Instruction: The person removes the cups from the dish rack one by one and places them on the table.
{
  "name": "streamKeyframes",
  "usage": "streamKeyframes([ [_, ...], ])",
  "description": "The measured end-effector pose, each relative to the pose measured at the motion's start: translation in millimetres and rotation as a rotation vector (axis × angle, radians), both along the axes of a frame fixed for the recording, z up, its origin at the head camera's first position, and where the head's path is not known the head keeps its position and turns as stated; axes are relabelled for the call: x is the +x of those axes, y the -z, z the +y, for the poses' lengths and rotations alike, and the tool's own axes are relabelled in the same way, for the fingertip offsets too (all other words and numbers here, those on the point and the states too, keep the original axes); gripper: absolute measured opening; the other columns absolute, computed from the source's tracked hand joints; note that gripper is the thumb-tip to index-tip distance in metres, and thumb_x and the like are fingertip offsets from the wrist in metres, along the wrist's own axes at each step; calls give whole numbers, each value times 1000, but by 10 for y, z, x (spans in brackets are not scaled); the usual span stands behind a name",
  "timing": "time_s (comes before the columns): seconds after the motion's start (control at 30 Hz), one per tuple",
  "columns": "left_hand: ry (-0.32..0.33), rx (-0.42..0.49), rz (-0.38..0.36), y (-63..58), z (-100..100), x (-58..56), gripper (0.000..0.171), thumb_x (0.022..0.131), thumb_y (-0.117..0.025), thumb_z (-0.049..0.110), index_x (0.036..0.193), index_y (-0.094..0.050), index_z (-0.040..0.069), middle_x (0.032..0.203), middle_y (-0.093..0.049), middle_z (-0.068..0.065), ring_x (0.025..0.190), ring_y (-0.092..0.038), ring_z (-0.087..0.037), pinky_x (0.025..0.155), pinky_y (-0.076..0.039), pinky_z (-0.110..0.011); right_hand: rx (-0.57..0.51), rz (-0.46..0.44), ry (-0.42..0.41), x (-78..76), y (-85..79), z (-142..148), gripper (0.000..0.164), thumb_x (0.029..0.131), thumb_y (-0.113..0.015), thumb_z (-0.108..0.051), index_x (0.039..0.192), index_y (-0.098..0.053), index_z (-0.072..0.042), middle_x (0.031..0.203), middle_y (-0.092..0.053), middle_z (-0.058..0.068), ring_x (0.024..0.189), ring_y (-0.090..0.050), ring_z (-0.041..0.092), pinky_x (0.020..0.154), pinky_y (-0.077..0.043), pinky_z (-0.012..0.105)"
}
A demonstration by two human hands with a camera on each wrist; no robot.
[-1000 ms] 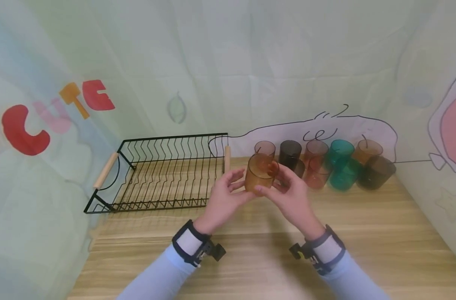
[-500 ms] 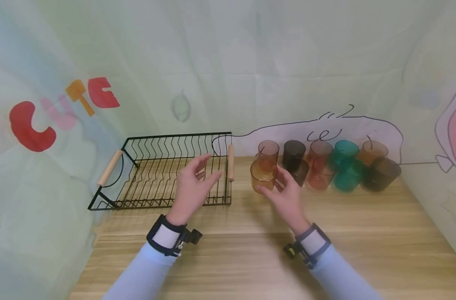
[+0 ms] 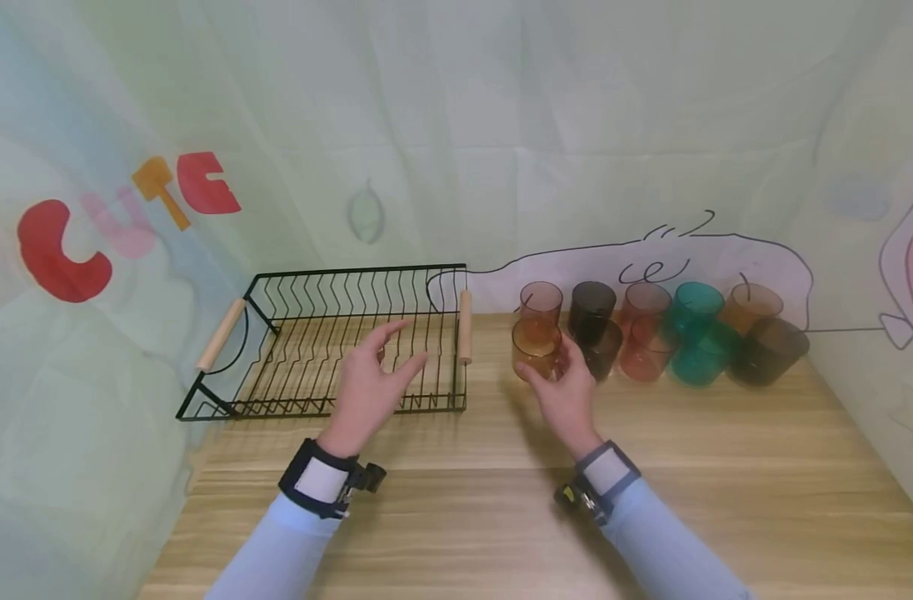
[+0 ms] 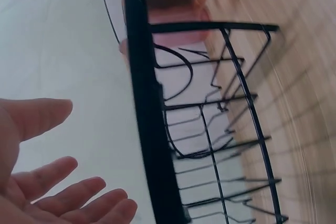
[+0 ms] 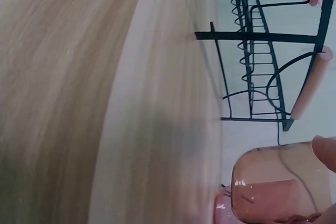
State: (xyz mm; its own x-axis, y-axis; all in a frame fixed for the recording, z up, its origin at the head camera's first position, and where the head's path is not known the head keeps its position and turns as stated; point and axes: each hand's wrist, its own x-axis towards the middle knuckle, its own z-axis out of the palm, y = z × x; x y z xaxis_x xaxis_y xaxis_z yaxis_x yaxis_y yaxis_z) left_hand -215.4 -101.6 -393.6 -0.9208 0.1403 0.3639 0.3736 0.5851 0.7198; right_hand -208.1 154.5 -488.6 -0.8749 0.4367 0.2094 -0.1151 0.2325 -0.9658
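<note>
My right hand grips an amber see-through cup from its right side, the thumb on the near wall. In the right wrist view, the amber cup hangs above the wooden table, and a pink cup stands behind it. My left hand is over the black wire dish rack, holding nothing. Its thumb and fingers are spread apart in the left wrist view, beside the rack's dark top bar. A pink cup overlaps the amber one in the head view.
Right of the amber cup stand two rows of tinted cups, among them a dark cup, a red cup, a teal cup and a brown cup. The rack has wooden handles. A printed curtain hangs behind.
My left hand has let go of the amber cup and moved left over the dish rack. My right hand keeps hold of the cup, now slightly further right relative to the view.
</note>
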Motion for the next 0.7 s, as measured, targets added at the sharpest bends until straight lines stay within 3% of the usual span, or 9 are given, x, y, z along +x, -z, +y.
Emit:
streamKeyframes([
  [0.1,-17,-79,14,34,-50,-23,55,83,-69,34,133,-51,17,137,-53,-7,57,-57,-28,95,-47,-45,17,-26,34,-41,52,7,80,71,-82,-28,137,-42,-9,137,-51,8,125,-49,20,106,-41,35],
  [0.17,-27,-125,33,55,-73,-32,56,84,-69,34,132,-51,14,136,-53,-10,80,-66,-28,97,-46,-46,38,-33,49,-63,80,9,80,71,-81,-31,137,-42,-9,137,-51,9,125,-50,20,105,-42,35],
  [0.23,-32,-165,53,74,-88,-33,54,84,-69,34,130,-53,12,134,-55,-12,110,-60,-28,102,-43,-47,67,-45,70,-82,107,10,81,71,-81,-34,137,-42,-9,136,-52,9,124,-50,20,104,-43,35],
  [0.27,-30,-177,58,83,-92,-33,54,84,-69,34,130,-54,11,133,-56,-13,110,-60,-29,101,-44,-47,75,-46,77,-89,119,10,81,71,-80,-35,137,-41,-8,136,-51,10,124,-50,20,104,-43,35],
  [0.3,-31,-186,66,91,-94,-32,53,84,-69,34,128,-55,10,131,-56,-13,122,-53,-29,102,-43,-47,77,-47,85,-95,129,9,82,72,-80,-35,138,-41,-8,137,-51,10,124,-50,21,104,-43,36],
  [0.47,-29,-211,78,126,-95,-27,49,83,-69,35,124,-58,11,128,-59,-14,120,-54,-30,100,-45,-47,62,-39,97,-130,178,6,81,74,-79,-31,139,-38,-6,141,-47,11,130,-44,20,109,-37,35],
  [0.53,-28,-213,70,141,-98,-26,48,83,-70,34,124,-59,12,127,-60,-13,104,-63,-30,100,-45,-46,63,-31,97,-148,192,2,80,75,-78,-30,139,-37,-6,142,-46,11,131,-43,20,110,-36,36],
  [0.7,-23,-206,47,164,-108,-21,48,82,-71,34,124,-59,13,128,-59,-12,102,-64,-29,102,-42,-48,99,-28,117,-192,215,-17,77,77,-77,-29,139,-38,-8,141,-47,11,130,-44,21,109,-36,37],
])
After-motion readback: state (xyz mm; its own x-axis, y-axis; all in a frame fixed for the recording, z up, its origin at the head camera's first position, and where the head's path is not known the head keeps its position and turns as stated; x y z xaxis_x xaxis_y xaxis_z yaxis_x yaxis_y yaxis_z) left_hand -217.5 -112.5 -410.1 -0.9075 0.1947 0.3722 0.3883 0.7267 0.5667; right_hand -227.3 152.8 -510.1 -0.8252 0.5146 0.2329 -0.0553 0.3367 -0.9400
